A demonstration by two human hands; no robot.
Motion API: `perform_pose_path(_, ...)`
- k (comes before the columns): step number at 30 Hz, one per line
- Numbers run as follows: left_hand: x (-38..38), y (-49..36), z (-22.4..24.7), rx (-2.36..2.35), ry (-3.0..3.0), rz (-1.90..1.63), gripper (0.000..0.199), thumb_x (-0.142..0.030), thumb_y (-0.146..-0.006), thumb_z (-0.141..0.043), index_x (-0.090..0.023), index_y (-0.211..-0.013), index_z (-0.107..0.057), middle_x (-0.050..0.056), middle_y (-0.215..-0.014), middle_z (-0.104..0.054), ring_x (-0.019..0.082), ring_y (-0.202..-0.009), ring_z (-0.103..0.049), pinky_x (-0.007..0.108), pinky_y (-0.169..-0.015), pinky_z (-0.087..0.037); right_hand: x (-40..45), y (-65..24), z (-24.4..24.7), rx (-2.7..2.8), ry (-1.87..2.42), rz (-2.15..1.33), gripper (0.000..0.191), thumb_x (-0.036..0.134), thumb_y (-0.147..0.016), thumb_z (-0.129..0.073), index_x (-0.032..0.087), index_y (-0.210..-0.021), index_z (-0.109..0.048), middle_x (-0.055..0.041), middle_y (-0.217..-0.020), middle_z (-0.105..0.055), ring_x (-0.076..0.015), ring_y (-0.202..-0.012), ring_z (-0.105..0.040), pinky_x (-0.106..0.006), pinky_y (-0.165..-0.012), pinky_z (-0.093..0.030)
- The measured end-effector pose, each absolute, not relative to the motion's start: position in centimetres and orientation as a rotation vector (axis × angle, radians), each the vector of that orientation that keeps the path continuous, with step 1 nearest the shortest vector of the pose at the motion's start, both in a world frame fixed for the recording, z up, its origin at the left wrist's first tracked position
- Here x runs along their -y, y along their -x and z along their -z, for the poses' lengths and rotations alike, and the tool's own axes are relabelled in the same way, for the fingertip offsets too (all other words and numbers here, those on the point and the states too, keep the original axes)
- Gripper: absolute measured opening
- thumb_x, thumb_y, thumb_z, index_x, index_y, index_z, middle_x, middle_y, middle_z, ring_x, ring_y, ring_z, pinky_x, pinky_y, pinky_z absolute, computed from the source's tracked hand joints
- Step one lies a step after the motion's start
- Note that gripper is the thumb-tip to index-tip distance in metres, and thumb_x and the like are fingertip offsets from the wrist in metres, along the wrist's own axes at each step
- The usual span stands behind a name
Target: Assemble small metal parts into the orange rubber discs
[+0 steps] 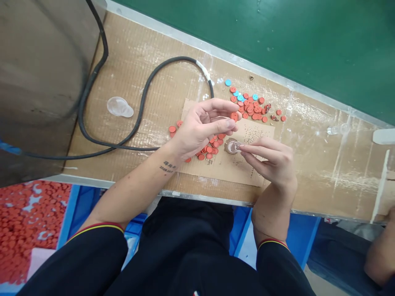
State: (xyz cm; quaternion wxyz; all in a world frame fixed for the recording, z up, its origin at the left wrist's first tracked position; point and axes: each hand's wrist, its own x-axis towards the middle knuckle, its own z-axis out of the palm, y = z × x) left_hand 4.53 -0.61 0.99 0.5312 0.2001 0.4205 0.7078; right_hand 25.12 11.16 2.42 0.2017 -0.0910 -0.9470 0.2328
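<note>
A small red disc with button-like holes (234,117) is pinched between the fingers of my left hand (206,119). My right hand (271,158) grips a small clear round piece (237,146) by its edge, just over a brownish round spot (228,145) on the cardboard sheet (243,179). Loose red discs (209,150) lie under and beside my left hand, partly hidden by it. Beyond my hands is another heap of red discs (250,109), with several blue discs (240,97) among them. Tiny dark specks (254,133) dot the sheet.
A black cable (145,94) loops over the cardboard-covered bench at the left, near a clear plastic lid-like piece (119,107). Below the bench's left edge, a blue bin (66,222) holds many red discs. Another person's arm (381,250) shows at lower right.
</note>
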Motion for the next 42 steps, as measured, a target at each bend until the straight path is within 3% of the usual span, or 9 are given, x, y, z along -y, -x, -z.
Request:
perform_pose_path(11,0.6,-4.5,-0.4,-0.992,-0.513,-1.727,0.028,-0.024,-0.075,-0.095,-0.021,-0.094,-0.075,-0.001,-0.09,-0.076,0.018,-0.082,-0.08,0.025,-0.068,-0.066,-11.2,-25.0,-2.4,2.654,0.203,-0.626,0.017,0.014,-0.093,-0.075,0.029,-0.1,-0.081,-0.0002,-0.081,-0.079,-0.0142,-0.064,-0.071,-0.028,-0.057,-0.057)
perform_pose_path(15,0.5,-4.4,0.4,-0.961,-0.598,-1.761,0.032,-0.032,-0.075,-0.096,-0.022,-0.098,-0.075,-0.002,-0.09,-0.076,0.018,-0.082,-0.08,0.024,-0.067,-0.066,-11.2,-24.9,-2.6,2.636,0.181,-0.647,0.016,0.013,-0.093,-0.075,0.027,-0.098,-0.08,-0.0002,-0.08,-0.079,-0.0135,-0.064,-0.071,-0.027,-0.057,-0.056)
perform_pose_path(19,0.5,-4.3,0.4,-0.926,-0.637,-1.773,0.035,-0.037,-0.075,-0.097,-0.021,-0.098,-0.076,-0.001,-0.09,-0.077,0.018,-0.082,-0.08,0.025,-0.07,-0.068,-11.1,-24.9,-2.6,2.493,0.194,-0.675,0.02,0.01,-0.09,-0.075,0.029,-0.097,-0.08,0.0004,-0.081,-0.079,-0.0144,-0.065,-0.072,-0.028,-0.057,-0.057)
perform_pose_path(23,0.5,-4.6,0.0,-0.836,-0.655,-1.753,0.036,-0.039,-0.072,-0.098,-0.021,-0.096,-0.078,-0.001,-0.087,-0.077,0.017,-0.078,-0.079,0.027,-0.073,-0.068,-11.1,-25.0,-2.1,2.227,0.266,-0.634,0.012,0.018,-0.092,-0.074,0.03,-0.094,-0.077,0.0014,-0.077,-0.077,-0.0166,-0.063,-0.072,-0.032,-0.056,-0.058)
perform_pose_path(27,0.7,-5.2,0.0,-0.767,-0.629,-1.697,0.033,-0.036,-0.073,-0.098,-0.022,-0.096,-0.08,0.0,-0.087,-0.079,0.014,-0.075,-0.078,0.024,-0.073,-0.067,-11.0,-24.6,-1.5,1.97,0.22,-0.655,0.007,0.025,-0.094,-0.075,0.03,-0.099,-0.076,0.0023,-0.075,-0.074,-0.0162,-0.063,-0.071,-0.031,-0.057,-0.057)
perform_pose_path(32,1.1,-6.2,0.2,-0.726,-0.599,-1.611,0.033,-0.031,-0.074,-0.097,-0.021,-0.1,-0.08,0.002,-0.091,-0.08,0.013,-0.076,-0.077,0.021,-0.07,-0.065,-10.5,-24.4,-1.0,1.815,0.224,-0.77,0.024,0.029,-0.096,-0.075,0.034,-0.12,-0.075,0.0029,-0.077,-0.071,-0.0153,-0.062,-0.068,-0.03,-0.055,-0.056)
perform_pose_path(36,1.2,-6.6,0.0,-0.723,-0.578,-1.588,0.031,-0.028,-0.072,-0.098,-0.021,-0.097,-0.08,0.002,-0.092,-0.081,0.012,-0.075,-0.077,0.02,-0.071,-0.064,-10.3,-24.4,-1.1,1.818,0.21,-0.795,0.02,0.028,-0.097,-0.073,0.035,-0.115,-0.077,0.0011,-0.081,-0.075,-0.0159,-0.064,-0.069,-0.031,-0.056,-0.057)
perform_pose_path(42,1.4,-6.9,-0.1,-0.742,-0.575,-1.574,0.031,-0.028,-0.071,-0.099,-0.021,-0.096,-0.081,0.004,-0.097,-0.082,0.014,-0.078,-0.078,0.026,-0.079,-0.066,-10.4,-24.4,-1.2,1.818,0.185,-0.828,0.018,0.025,-0.097,-0.073,0.034,-0.113,-0.077,0.0003,-0.086,-0.075,-0.0156,-0.069,-0.07,-0.03,-0.057,-0.058)
